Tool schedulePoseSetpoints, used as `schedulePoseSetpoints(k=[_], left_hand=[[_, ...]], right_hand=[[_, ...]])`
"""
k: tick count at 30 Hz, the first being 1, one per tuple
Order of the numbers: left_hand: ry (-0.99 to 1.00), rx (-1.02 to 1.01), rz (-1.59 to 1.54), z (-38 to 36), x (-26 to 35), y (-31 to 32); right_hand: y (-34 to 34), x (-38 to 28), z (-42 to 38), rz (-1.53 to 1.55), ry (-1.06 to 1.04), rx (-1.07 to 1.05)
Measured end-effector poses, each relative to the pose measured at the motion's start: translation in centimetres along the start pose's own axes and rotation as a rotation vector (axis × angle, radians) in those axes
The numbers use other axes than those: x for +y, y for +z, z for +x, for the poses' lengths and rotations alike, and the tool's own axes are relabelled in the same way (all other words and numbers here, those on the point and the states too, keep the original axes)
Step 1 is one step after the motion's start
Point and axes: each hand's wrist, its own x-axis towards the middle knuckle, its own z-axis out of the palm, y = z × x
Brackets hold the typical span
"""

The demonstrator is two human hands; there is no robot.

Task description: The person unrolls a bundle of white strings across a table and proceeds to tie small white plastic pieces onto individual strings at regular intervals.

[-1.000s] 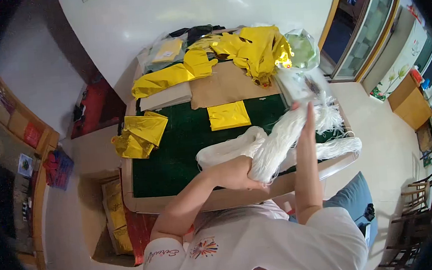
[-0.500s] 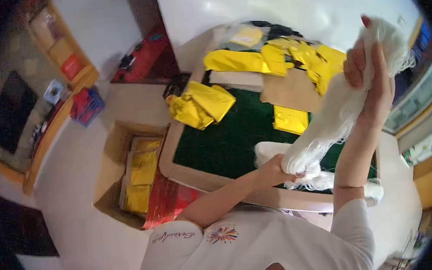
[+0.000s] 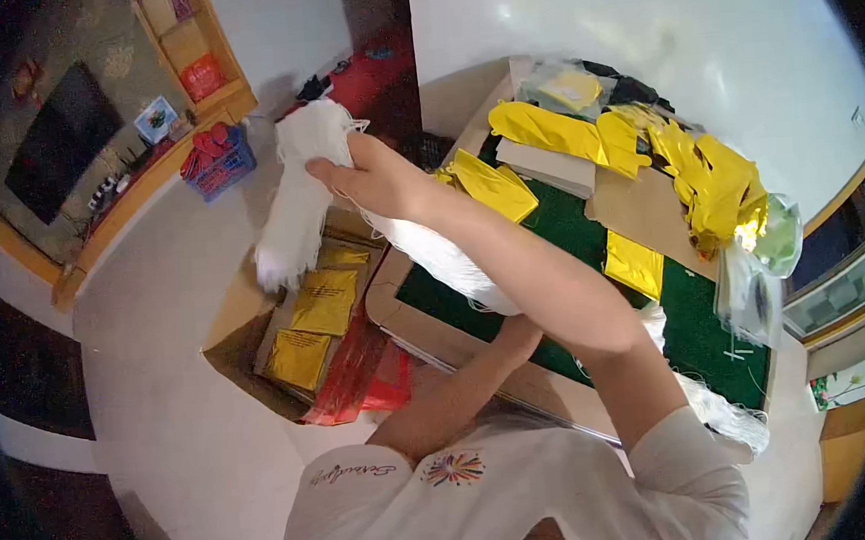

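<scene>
My right hand (image 3: 361, 180) is raised at the upper left, its fingers closed round a thick skein of white yarn (image 3: 318, 142). One loose end of the skein hangs over the cardboard box. The rest stretches down to the right, towards my left hand (image 3: 525, 332). My right forearm crosses in front and hides most of that hand; the yarn runs straight into it. More white yarn (image 3: 729, 418) lies on the near right edge of the green-topped table (image 3: 559, 216), partly behind my right arm.
Yellow foil bags (image 3: 712, 180) and cardboard sheets (image 3: 634, 206) lie across the table, with clear plastic bags (image 3: 749, 283) at its right. An open cardboard box (image 3: 227, 350) with yellow packets stands on the floor at left. Beyond it is a blue basket (image 3: 220, 174).
My right hand has swung from the upper right across to the upper left, carrying the skein's end. It now crosses over my left arm. The view has turned slightly.
</scene>
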Motion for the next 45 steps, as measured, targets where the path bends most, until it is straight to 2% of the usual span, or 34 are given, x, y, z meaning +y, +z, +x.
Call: schedulePoseSetpoints(k=[1, 3, 4, 6, 7, 9, 10, 12, 14, 15, 16, 17, 18, 20, 22, 24, 27, 30, 32, 35, 37, 40, 42, 44, 45], left_hand=[[0.005, 0.003, 0.0, -0.1, 0.2, -0.7], [-0.094, 0.098, -0.386, 0.0, 0.5, -1.6], [-0.09, 0.099, -0.387, 0.3, -0.8, -2.3], [0.494, 0.212, 0.714, 1.3, -4.1, -4.0], [0.498, 0.215, 0.715, 1.4, -2.5, -4.9], [0.021, 0.192, -1.024, 1.3, 1.0, -6.5], [0.026, 0.194, -1.023, 1.1, 2.0, -7.3], [-0.093, 0.323, -0.733, 0.4, 3.7, -9.2], [-0.121, 0.504, -0.349, -1.2, 6.5, -11.7], [-0.059, 0.534, -0.143, -2.2, 5.1, -13.6], [-0.002, 0.559, 0.066, -3.7, 3.5, -15.8], [-0.112, 0.58, 0.45, -5.8, 3.6, -17.5], [-0.225, 0.582, 0.835, -8.1, 3.7, -19.0], [-0.222, 0.45, 1.184, -12.6, 2.7, -20.8], [-0.604, 0.232, 1.279, -15.4, 2.1, -21.3], [-0.612, 0.248, 1.301, -17.1, 0.8, -21.7], [-0.626, 0.277, 1.335, -18.0, -0.3, -21.7], [-0.627, 0.272, 1.338, -18.4, -0.1, -22.1], [-0.629, 0.243, 1.323, -19.5, -0.3, -22.4], [-0.548, 0.334, 1.39, -21.0, -1.4, -23.0], [-0.702, 0.288, 1.379, -20.9, -2.1, -23.4], [-0.743, 0.268, 1.375, -20.2, -0.7, -23.0], [-0.738, 0.286, 1.369, -20.4, -0.9, -22.9], [-0.732, 0.307, 1.365, -20.5, -0.7, -23.0], [-0.754, 0.274, 1.358, -20.3, -0.3, -23.0]], right_hand=[[0.3, 0.4, 0.4, 0.038, -0.016, 0.016], [0.0, 0.8, 0.5, 0.1, 0.023, 0.0], [-0.1, 0.7, 0.6, 0.166, 0.066, -0.012], [-0.3, 0.5, 0.8, 0.133, 0.067, 0.004], [-0.4, 0.6, 1.0, 0.102, 0.069, 0.021], [-0.8, 1.5, 1.5, 0.029, 0.003, 0.027], [-1.0, 1.2, 1.5, -0.042, -0.061, 0.033], [-1.3, 1.5, 1.3, -0.022, -0.011, 0.026], [-1.3, 3.3, 1.7, 0.045, -0.141, 0.041], [-1.6, 3.3, 1.7, 0.045, -0.142, 0.034], [-1.9, 3.3, 1.7, 0.034, -0.084, 0.034], [-2.0, 3.5, 1.8, 0.025, -0.027, 0.034], [-2.2, 4.7, 2.5, -0.006, -0.065, 0.02], [-2.1, 3.7, 2.3, 0.058, -0.029, 0.016], [-2.1, 3.1, 2.1, 0.118, 0.005, 0.013], [-1.8, 3.1, 1.8, -0.011, -0.124, 0.031], [-1.3, 4.8, 2.3, -0.177, -0.11, -0.013], [-1.2, 4.5, 1.4, -0.171, -0.197, 0.0], [-1.2, 5.4, 2.0, -0.178, -0.182, -0.028], [-1.4, 5.1, 2.2, -0.168, -0.145, -0.095], [-1.2, 5.8, 2.4, -0.153, -0.121, -0.133], [-0.5, 6.3, 2.8, 0.004, -0.114, -0.171], [-0.3, 5.5, 2.2, -0.504, 0.064, -0.158], [-0.3, 7.2, 1.6, -0.667, 0.283, -0.298], [-0.3, 9.2, 1.1, -0.751, 0.232, -0.35]])
